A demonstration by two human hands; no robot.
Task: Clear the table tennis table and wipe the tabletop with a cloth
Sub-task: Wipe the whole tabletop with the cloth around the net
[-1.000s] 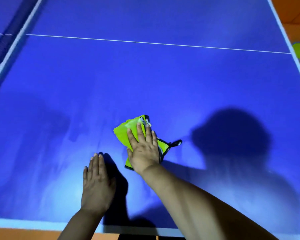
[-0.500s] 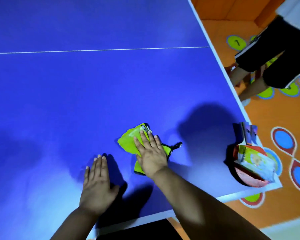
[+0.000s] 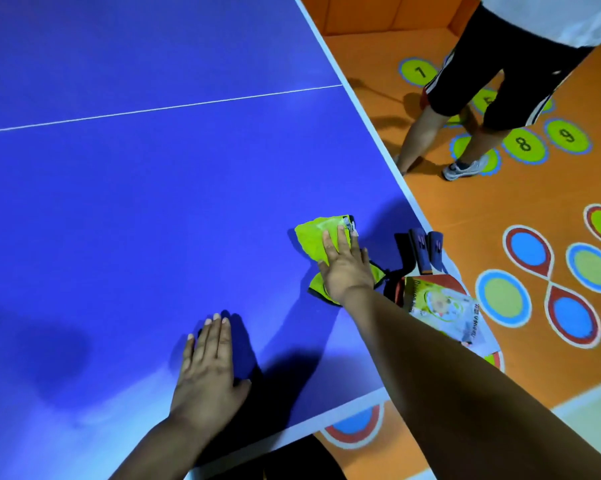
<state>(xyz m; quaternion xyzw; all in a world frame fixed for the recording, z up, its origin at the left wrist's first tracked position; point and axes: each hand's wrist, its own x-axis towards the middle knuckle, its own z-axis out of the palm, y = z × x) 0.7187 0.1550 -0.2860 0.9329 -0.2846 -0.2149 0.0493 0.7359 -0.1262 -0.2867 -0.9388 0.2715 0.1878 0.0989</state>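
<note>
A bright green cloth [image 3: 311, 239] with black trim lies on the blue table tennis table [image 3: 153, 202], near its right edge. My right hand [image 3: 345, 268] presses flat on the cloth with straight fingers. Flat on the bare tabletop near the front edge rests my left hand [image 3: 207, 372], fingers straight and together. Just right of the cloth, at the table's corner, lie table tennis paddles [image 3: 422, 251] with dark handles and a printed packet [image 3: 446, 311] on top of them.
A white line [image 3: 160, 107] crosses the table. A person in black shorts [image 3: 493, 81] stands on the orange floor [image 3: 465, 202] close to the table's right edge. The floor bears coloured numbered circles.
My right hand has slid the cloth rightward toward the table's right edge and the paddles. My view has swung right, bringing the standing person and floor into sight. The left hand stays flat.
</note>
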